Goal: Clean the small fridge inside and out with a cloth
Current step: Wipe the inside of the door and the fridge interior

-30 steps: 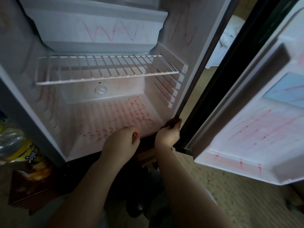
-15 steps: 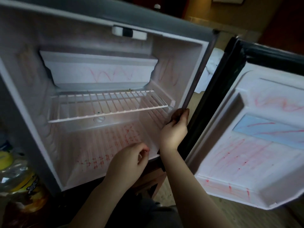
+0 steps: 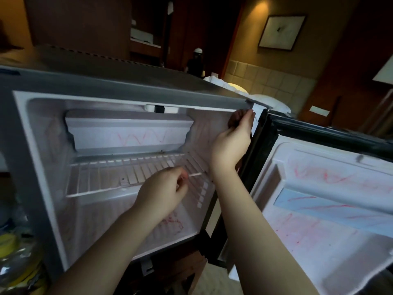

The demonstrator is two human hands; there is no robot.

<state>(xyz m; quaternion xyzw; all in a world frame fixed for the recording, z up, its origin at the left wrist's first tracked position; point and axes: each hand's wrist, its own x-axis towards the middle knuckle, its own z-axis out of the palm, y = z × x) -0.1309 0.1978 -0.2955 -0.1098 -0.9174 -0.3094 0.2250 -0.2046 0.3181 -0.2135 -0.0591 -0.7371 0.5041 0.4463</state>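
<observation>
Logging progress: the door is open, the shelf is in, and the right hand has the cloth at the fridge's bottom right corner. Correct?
No: the right hand has the cloth at the fridge's top right corner, as the head view shows. The door is open and the shelf is in.

head camera, close, facing open fridge (image 3: 127, 99) interior

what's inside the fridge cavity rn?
Visible: wire shelf, freezer box with red scribbles, red marks on the floor. The left hand hides part of shelf and floor.
</observation>
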